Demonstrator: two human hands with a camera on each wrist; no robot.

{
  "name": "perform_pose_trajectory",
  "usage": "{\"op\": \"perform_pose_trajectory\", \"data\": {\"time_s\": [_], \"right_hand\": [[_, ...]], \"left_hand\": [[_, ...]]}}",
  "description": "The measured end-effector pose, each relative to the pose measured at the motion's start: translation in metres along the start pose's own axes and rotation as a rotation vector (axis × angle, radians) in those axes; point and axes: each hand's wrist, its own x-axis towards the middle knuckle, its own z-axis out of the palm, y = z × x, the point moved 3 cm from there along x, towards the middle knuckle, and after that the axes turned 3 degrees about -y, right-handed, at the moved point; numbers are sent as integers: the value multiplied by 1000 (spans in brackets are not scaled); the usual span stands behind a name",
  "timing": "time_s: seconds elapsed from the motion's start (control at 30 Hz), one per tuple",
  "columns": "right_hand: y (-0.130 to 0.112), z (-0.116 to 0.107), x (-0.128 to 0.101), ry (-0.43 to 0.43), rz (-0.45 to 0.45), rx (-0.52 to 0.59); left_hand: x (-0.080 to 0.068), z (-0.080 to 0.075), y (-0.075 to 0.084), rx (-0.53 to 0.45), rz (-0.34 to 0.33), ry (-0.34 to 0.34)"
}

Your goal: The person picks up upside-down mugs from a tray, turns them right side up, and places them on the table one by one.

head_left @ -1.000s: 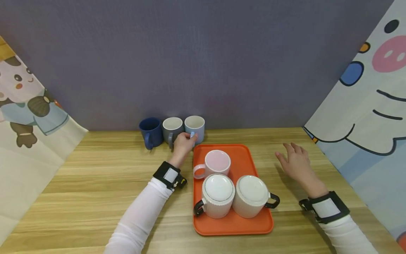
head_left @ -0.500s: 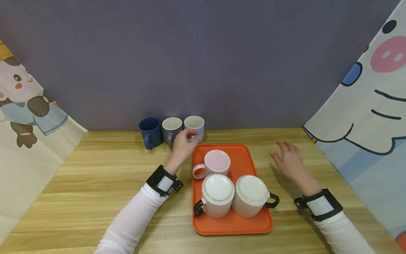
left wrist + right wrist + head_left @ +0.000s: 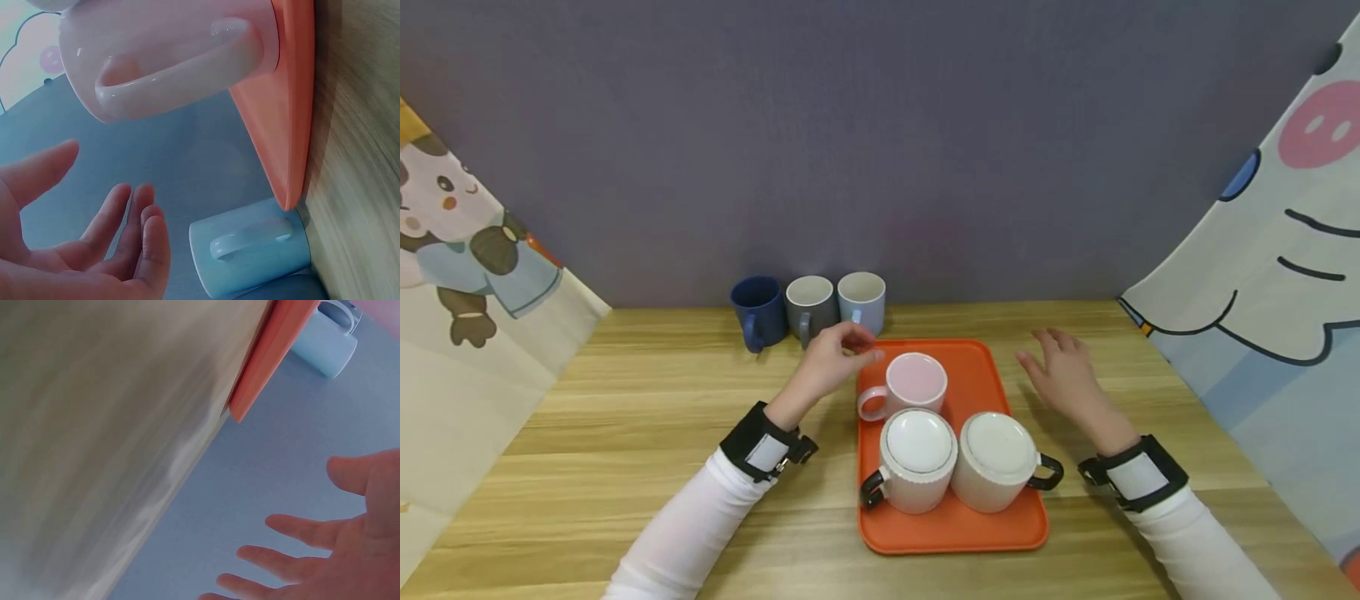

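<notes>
Head view, nearest first: the left white mug (image 3: 917, 462) and right white mug (image 3: 994, 467) stand side by side on the tray (image 3: 955, 539), apparently upside down. The right one's black handle (image 3: 1060, 472) juts past the tray's edge, so a sleeve might catch it; best pass wide of it.

Just behind sits the pink mug (image 3: 917, 381), seemingly upturned too, its handle out over the left rim. The left hand (image 3: 829, 362) hovers between it and the light blue mug, thumb well apart from the fingers, holding nothing. I would keep that hand high, since the pink handle is near. Right of the tray hangs the right hand (image 3: 1066, 379), fingers spread, also empty; it is well placed to steady the tray.

Farthest, by the wall (image 3: 880, 150), the light blue mug (image 3: 868, 312), grey mug (image 3: 823, 313) and navy mug (image 3: 766, 321) stand upright in a close row on the table. For the light blue mug, a handle pinch and straight lift should spare its neighbour and the tray's corner.
</notes>
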Motion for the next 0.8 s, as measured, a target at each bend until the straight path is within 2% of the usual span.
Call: {"op": "perform_pose_trajectory", "data": {"time_s": [0.13,0.3,0.6,0.8], "right_hand": [[-3,3,2,0,-9,3],[-7,6,6,-5,-18,19],[-20,12,13,-20,-33,30],[-28,14,15,-33,-48,30]], "left_hand": [[-4,1,1,15,-7,-42],[-7,3,4,57,36,-118],[-12,6,7,97,96,-317],[-15,9,8,121,81,-373]]}}
